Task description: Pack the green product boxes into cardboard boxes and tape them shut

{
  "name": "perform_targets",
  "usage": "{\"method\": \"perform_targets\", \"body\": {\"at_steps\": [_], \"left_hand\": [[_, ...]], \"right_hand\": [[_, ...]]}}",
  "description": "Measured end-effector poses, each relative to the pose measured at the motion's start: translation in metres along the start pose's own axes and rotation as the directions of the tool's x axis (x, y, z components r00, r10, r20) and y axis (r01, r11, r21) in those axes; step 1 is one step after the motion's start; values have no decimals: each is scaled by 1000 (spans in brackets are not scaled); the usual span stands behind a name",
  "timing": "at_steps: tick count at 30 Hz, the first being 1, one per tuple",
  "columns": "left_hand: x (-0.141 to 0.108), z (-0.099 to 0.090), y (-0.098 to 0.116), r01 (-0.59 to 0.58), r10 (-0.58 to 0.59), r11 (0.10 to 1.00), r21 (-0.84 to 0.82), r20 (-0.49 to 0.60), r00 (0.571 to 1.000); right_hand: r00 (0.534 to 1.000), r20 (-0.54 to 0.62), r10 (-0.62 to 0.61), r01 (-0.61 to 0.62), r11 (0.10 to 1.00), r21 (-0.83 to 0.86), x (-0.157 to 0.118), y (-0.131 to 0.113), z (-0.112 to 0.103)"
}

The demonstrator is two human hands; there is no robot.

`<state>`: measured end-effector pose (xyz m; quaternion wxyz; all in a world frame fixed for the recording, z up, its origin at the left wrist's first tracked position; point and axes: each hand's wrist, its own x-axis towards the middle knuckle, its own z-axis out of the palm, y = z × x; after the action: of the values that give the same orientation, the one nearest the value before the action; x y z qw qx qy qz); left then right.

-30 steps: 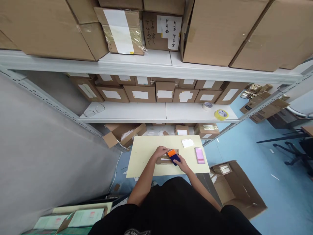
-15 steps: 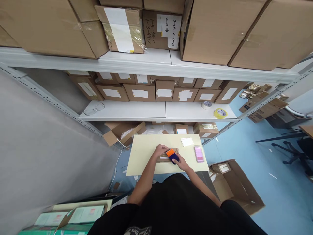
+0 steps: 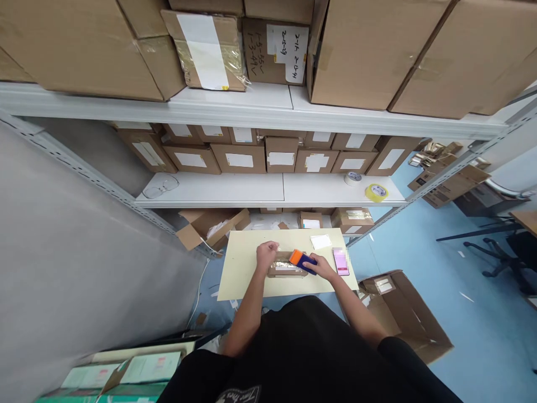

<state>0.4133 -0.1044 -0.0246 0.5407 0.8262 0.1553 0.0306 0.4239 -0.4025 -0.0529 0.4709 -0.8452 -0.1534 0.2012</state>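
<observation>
A small brown cardboard box (image 3: 287, 268) with shiny tape and a white label lies on the pale yellow tabletop (image 3: 242, 280). My right hand (image 3: 322, 267) is closed around an orange and dark blue tool (image 3: 302, 261), which is over the box's right part. At the box's upper left, my left hand (image 3: 266, 256) has its fingers pinched together; what they hold, if anything, is too small to make out. To the right of my right hand lies a pink-screened phone (image 3: 340, 262). A white card (image 3: 321, 242) rests near the far edge.
Shelves (image 3: 210, 187) in front hold many cardboard boxes, a clear tape roll (image 3: 353, 178), a yellow tape roll (image 3: 376, 193) and glasses (image 3: 161, 186). An open carton (image 3: 210, 226) stands behind the table's left side. A large open box (image 3: 423, 319) sits on the floor at right.
My left hand has moved left, away from the tool. My right hand and the tool have shifted right, and the tool now lies flatter. More of the small box shows.
</observation>
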Motion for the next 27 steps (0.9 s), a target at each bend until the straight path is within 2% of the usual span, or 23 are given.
{"method": "perform_targets", "body": {"at_steps": [4, 7, 10, 15, 23, 27], "left_hand": [[9, -30, -23, 65, -66, 997, -35, -27, 997], [6, -34, -52, 213, -221, 971, -105, -68, 973], [-4, -28, -81, 344, -362, 923, -172, -85, 928], [-12, -15, -111, 452, -464, 876, -170, -38, 885], [0, 11, -133, 546, -545, 834, -84, 28, 838], [4, 25, -139, 537, -534, 844, -8, 88, 841]], "right_hand": [[999, 14, 46, -44, 987, -152, -4, 5, -15], [998, 26, 59, -49, 953, -298, 4, 1, -12], [996, 41, 82, -58, 906, -420, 19, -6, -1], [991, 74, 112, -59, 860, -508, 33, -3, 14], [989, 63, 137, -85, 849, -521, 40, -1, 19], [988, 61, 142, -85, 829, -553, 40, -3, 21]]}}
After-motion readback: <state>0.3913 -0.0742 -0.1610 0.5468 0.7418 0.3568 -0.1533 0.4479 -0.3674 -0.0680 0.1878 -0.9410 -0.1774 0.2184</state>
